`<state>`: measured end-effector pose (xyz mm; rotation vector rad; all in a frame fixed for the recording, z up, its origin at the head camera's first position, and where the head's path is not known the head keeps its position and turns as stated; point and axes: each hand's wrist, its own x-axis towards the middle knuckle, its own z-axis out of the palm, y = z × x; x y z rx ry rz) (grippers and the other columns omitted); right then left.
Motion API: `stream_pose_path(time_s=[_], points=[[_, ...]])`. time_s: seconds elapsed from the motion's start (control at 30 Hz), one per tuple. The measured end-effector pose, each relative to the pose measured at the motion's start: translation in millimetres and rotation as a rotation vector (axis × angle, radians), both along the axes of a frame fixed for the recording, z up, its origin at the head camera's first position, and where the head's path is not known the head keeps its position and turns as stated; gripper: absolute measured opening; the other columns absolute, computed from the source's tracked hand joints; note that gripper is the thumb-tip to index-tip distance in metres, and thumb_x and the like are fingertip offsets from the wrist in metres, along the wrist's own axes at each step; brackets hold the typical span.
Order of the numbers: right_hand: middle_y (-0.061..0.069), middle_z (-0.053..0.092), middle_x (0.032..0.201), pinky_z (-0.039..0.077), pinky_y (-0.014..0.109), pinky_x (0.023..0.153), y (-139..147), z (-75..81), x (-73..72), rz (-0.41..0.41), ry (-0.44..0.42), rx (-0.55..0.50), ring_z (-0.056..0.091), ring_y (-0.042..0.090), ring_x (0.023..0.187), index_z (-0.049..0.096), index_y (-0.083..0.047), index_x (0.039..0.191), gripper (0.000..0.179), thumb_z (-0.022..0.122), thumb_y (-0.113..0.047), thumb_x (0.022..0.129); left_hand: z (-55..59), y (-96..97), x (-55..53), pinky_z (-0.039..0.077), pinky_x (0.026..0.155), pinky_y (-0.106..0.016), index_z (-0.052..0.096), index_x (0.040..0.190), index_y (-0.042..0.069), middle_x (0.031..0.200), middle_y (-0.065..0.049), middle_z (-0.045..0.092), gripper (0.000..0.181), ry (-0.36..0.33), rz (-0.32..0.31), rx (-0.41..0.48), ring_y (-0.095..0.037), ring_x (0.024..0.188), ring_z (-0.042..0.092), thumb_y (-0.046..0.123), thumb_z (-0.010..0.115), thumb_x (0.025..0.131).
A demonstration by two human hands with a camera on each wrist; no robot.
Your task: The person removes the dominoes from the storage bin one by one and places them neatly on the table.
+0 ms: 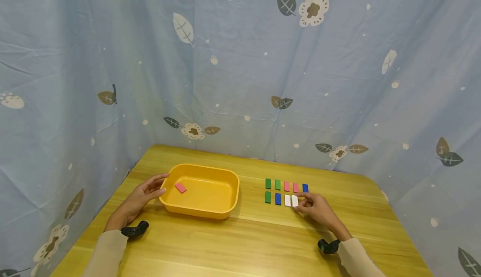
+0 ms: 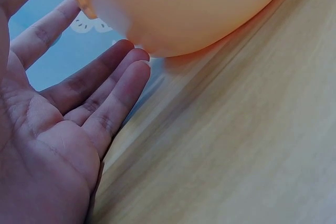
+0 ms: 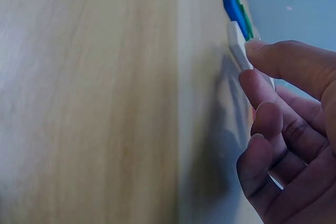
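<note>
A yellow plastic bin [image 1: 195,212] stands on the left part of the table with a pink block [image 1: 181,187] lying in it. At its left end my left hand [image 1: 140,195] touches the rim, fingers extended along the outer wall. On the right, my right hand [image 1: 319,209] pinches a small white block [image 1: 294,201] between thumb and fingers, at the end of the front row. Beside it lie another white block [image 1: 287,200], a blue block [image 1: 278,199] and a green block [image 1: 268,197]. In the right wrist view the thumb and fingers [image 3: 257,85] partly hide the pinched block.
A back row holds two green blocks [image 1: 277,185], two pink blocks [image 1: 287,186] and a blue block [image 1: 305,188]. All stand on a wooden table [image 1: 210,248]. A patterned blue curtain [image 1: 240,68] hangs behind and around it. Each wrist wears a black device [image 1: 135,229].
</note>
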<state>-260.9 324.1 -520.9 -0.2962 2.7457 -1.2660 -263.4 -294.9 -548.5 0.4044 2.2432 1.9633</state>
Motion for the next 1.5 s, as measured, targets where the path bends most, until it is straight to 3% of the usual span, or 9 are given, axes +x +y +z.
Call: stream_pose_path(time_s=[0.3, 0.6, 1.07, 1.33, 1.5], points=[[0.002, 0.068, 0.084, 0.045, 0.025, 0.054, 6, -6.0, -1.5, -0.059, -0.029, 0.016, 0.054, 0.017, 0.064, 0.063, 0.001, 0.135, 0.057, 0.084, -0.024, 0.088, -2.3, -1.8, -2.2, 0.050, 0.096, -0.022, 0.038, 0.159, 0.012, 0.157, -0.025, 0.036, 0.058, 0.004, -0.001, 0.011, -0.004, 0.123, 0.054, 0.019, 0.061, 0.106], [0.003, 0.066, 0.081, 0.046, 0.027, 0.051, 7, -6.0, -3.2, -0.067, -0.028, 0.021, 0.053, 0.018, 0.059, 0.063, 0.001, 0.134, 0.053, 0.082, -0.022, 0.090, -3.3, -3.6, -2.4, 0.050, 0.096, -0.022, 0.039, 0.159, 0.015, 0.154, -0.017, 0.041, 0.057, 0.005, 0.000, 0.008, -0.005, 0.124, 0.054, 0.019, 0.060, 0.106], [0.004, 0.066, 0.082, 0.045, 0.027, 0.050, 12, -7.6, -7.7, -0.040, -0.055, 0.018, 0.051, 0.016, 0.058, 0.062, -0.002, 0.138, 0.054, 0.080, -0.024, 0.092, 0.8, -2.2, -4.6, 0.047, 0.097, -0.019, 0.038, 0.159, 0.013, 0.158, -0.024, 0.036, 0.058, -0.004, -0.005, -0.006, -0.004, 0.128, 0.049, 0.020, 0.060, 0.106], [0.006, 0.066, 0.086, 0.046, 0.027, 0.054, 10, -1.4, -7.5, -0.056, -0.043, -0.026, 0.054, 0.018, 0.064, 0.063, -0.004, 0.137, 0.054, 0.081, -0.025, 0.091, -1.0, -0.9, -5.1, 0.044, 0.097, -0.016, 0.040, 0.158, 0.017, 0.158, -0.020, 0.038, 0.058, -0.020, 0.008, -0.032, -0.026, 0.140, 0.039, 0.024, 0.062, 0.105], [0.005, 0.068, 0.089, 0.043, 0.025, 0.055, -2, 9.7, -12.3, -0.032, 0.004, -0.030, 0.057, 0.020, 0.070, 0.062, -0.004, 0.138, 0.051, 0.079, -0.022, 0.093, -2.6, -2.8, -5.2, 0.044, 0.097, -0.016, 0.041, 0.158, 0.019, 0.158, -0.018, 0.037, 0.058, -0.029, 0.020, -0.034, -0.016, 0.137, 0.042, 0.024, 0.063, 0.105]])
